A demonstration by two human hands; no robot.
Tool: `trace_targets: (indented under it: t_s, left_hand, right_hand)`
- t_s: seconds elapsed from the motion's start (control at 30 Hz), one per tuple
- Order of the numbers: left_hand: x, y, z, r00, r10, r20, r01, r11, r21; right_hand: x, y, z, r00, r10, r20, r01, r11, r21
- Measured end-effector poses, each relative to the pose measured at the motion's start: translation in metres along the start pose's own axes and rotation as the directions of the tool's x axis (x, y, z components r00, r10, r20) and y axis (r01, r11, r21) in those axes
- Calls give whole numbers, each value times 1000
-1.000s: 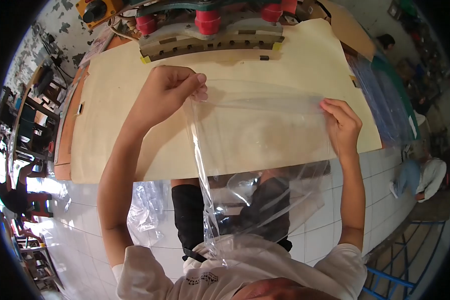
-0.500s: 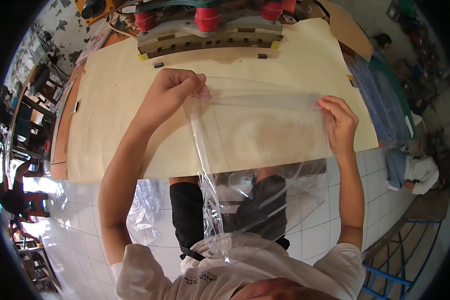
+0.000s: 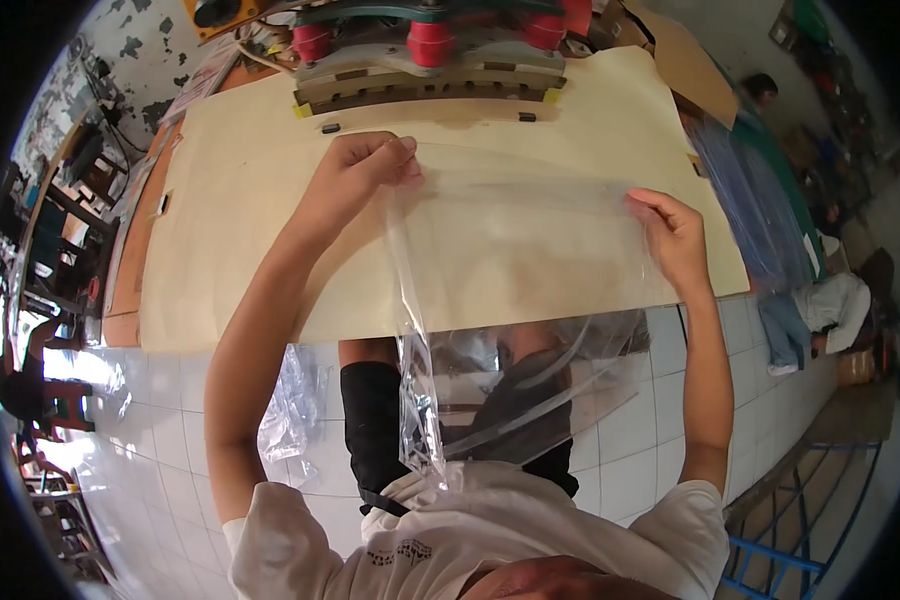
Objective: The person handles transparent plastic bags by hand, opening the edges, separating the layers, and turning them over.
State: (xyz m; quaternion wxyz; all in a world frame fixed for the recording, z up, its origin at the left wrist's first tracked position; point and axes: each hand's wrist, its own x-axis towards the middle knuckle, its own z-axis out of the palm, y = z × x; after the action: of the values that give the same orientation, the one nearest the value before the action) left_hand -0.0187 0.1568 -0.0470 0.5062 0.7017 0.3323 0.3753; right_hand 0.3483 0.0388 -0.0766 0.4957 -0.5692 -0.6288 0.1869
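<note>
A clear plastic sheet [image 3: 520,240], possibly a bag, is stretched between my two hands over the front of the table. My left hand [image 3: 370,170] pinches its upper left corner, fingers closed. At the upper right corner, my right hand [image 3: 675,230] grips the edge between thumb and fingers. The sheet's lower part hangs past the table edge over my lap, with shiny creases down its left side. Beyond my hands sits a press-like machine [image 3: 430,85] with a long bar and red round parts.
Cream paper [image 3: 230,230] covers the table. Two small dark blocks lie before the machine. Stacked clear plastic [image 3: 750,210] lies at the right. More crumpled plastic [image 3: 290,410] is on the tiled floor. Another person [image 3: 820,310] sits at the far right, near a blue metal frame [image 3: 790,550].
Both hands still hold the plastic at its corners. Its lower end has risen a little toward the table. The camera view has shifted slightly.
</note>
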Motion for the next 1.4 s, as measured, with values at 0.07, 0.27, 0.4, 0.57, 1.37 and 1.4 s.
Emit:
trace_targets:
  t_s: [0.07,0.27,0.4,0.57,1.37,1.4]
  left_hand:
    - [1,-2,0,1000,-6,-25,5,998,-64]
    - [7,0,-4,1000,17,11,-16,997,-78]
    - [8,-2,-9,1000,-5,-1,5,1000,-30]
    - [6,-1,-17,998,-50,-34,51,998,30]
    - [7,-7,-23,992,49,-116,-30,987,157]
    - [11,-11,-27,988,46,-144,-21,986,166]
  right_hand:
    - [4,3,-9,998,55,42,-59,993,106]
    - [15,-20,-2,899,405,165,-424,711,561]
    - [23,-4,12,904,426,35,-400,814,421]
    - [34,2,24,914,405,-10,-369,841,396]
    - [36,6,28,944,318,-87,-251,865,435]
    - [39,6,31,940,330,-89,-270,876,400]
